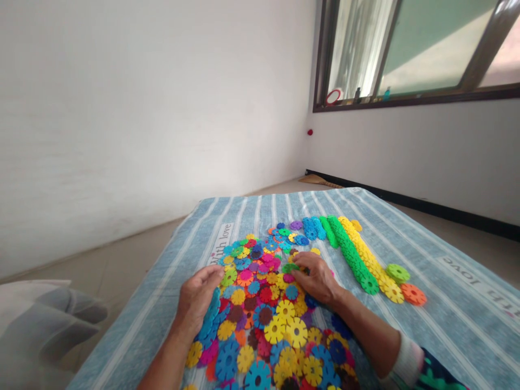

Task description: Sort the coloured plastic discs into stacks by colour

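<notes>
Plastic snowflake building discs in many colours lie in a loose pile [264,319] on the cloth. My left hand [199,295] is at the pile's left edge, fingers curled round a stack of blue discs [212,314] that shows below its fingers. My right hand [319,276] reaches into the upper right of the pile, thumb and fingers closing at a green disc [290,268]. Right of that hand lie a long green row of discs [349,252] and a long yellow row [369,257], with shorter blue stacks [312,228] at their far end.
A striped blue cloth [162,292] covers the table. A lime disc [398,272] and an orange disc [413,294] lie beside the yellow row. A pale draped thing [44,325] is at lower left. Walls stand beyond, with a window [426,49] at upper right.
</notes>
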Tool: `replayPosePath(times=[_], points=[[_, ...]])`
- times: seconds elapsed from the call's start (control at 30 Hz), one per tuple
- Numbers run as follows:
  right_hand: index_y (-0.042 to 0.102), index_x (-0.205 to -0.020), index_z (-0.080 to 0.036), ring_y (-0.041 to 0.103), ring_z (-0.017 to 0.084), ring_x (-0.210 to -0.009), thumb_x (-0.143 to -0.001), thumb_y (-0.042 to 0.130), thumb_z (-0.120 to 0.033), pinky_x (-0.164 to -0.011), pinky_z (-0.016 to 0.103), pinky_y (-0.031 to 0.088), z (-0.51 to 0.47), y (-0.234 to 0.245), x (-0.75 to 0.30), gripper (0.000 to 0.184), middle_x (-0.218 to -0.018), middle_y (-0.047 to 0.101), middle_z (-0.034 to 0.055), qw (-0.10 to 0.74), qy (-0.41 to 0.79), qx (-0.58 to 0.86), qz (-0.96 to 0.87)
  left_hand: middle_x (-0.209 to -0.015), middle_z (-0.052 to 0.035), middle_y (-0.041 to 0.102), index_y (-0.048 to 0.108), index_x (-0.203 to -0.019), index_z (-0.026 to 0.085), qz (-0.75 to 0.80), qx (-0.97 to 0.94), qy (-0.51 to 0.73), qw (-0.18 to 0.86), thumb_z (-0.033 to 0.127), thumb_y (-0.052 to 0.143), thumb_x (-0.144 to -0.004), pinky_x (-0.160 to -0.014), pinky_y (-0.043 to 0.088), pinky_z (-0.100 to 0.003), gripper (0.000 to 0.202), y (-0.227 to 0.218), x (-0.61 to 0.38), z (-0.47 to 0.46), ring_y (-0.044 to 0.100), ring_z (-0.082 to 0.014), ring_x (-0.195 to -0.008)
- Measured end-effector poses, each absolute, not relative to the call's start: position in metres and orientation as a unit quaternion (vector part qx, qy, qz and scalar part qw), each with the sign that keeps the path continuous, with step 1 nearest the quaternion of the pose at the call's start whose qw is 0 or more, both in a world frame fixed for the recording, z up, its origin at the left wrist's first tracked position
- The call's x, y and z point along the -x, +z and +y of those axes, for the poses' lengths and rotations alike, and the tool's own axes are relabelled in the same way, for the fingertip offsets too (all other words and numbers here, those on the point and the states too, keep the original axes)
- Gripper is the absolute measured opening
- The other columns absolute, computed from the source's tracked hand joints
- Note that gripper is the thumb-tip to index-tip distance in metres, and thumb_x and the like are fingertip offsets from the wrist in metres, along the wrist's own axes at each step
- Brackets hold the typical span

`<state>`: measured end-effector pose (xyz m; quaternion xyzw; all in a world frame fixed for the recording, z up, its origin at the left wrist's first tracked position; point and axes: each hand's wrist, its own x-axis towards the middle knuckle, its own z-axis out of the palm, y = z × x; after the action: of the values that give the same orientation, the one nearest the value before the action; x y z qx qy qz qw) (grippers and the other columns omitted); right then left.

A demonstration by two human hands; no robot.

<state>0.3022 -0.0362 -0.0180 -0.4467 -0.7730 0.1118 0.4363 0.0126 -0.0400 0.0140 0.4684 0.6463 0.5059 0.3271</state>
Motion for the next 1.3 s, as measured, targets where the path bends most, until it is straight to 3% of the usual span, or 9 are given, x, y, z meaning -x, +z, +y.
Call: replayPosePath(times=[0.17, 0.43, 0.9, 1.1, 1.3], points=[[0.064, -0.066, -0.019, 0.065, 0.022, -0.095, -0.079, 0.062, -0.016, -0.085, 0.035, 0.051, -0.031, -0.021, -0.308, 0.013, -0.094, 0.071, 0.0074, 0.438, 0.152, 0.493, -0.736, -0.085, -0.0041, 0.077, 0.074, -0.084, 0.019, 0.649, -0.467, 0.504, 0.327, 0.045, 0.072, -0.059, -0.075, 0.055, -0.03, 0.036, 0.015, -0.014, -0.041, 0.07, -0.0251, -0.083], [0.067, -0.063, -0.019, 0.059, 0.025, -0.114, -0.078, 0.066, -0.016, -0.1, 0.043, 0.044, -0.028, -0.016, -0.305, 0.015, -0.112, 0.068, 0.0081, 0.388, 0.146, 0.473, -0.777, -0.082, -0.0039, 0.077, 0.075, -0.081, 0.02, 0.647, -0.474, 0.506, 0.318, 0.047, 0.073, -0.058, -0.073, 0.056, -0.03, 0.036, 0.018, -0.015, -0.043, 0.07, -0.0254, -0.081], [0.063, -0.064, -0.02, 0.067, 0.02, -0.094, -0.075, 0.073, -0.015, -0.086, 0.031, 0.05, -0.031, -0.005, -0.302, 0.016, -0.088, 0.071, 0.0036, 0.444, 0.119, 0.45, -0.765, -0.086, -0.001, 0.078, 0.075, -0.081, 0.024, 0.665, -0.473, 0.489, 0.307, 0.047, 0.071, -0.058, -0.076, 0.056, -0.028, 0.032, 0.015, -0.01, -0.034, 0.07, -0.025, -0.087], [0.068, -0.067, -0.019, 0.065, 0.02, -0.09, -0.083, 0.065, -0.016, -0.082, 0.031, 0.047, -0.054, 0.052, -0.364, 0.016, -0.091, 0.071, 0.0064, 0.339, 0.033, 0.485, -0.805, -0.087, -0.0016, 0.078, 0.075, -0.08, 0.024, 0.675, -0.473, 0.486, 0.29, 0.047, 0.071, -0.056, -0.075, 0.056, -0.028, 0.033, 0.016, -0.009, -0.032, 0.07, -0.0255, -0.088], [0.065, -0.064, -0.017, 0.063, 0.02, -0.083, -0.087, 0.054, -0.011, -0.08, 0.033, 0.042, -0.086, 0.065, -0.433, 0.026, -0.077, 0.068, 0.0067, 0.069, -0.032, 0.588, -0.805, -0.086, -0.0017, 0.078, 0.075, -0.077, 0.024, 0.667, -0.486, 0.484, 0.289, 0.044, 0.071, -0.054, -0.08, 0.056, -0.03, 0.031, 0.026, -0.013, -0.036, 0.07, -0.0263, -0.09]])
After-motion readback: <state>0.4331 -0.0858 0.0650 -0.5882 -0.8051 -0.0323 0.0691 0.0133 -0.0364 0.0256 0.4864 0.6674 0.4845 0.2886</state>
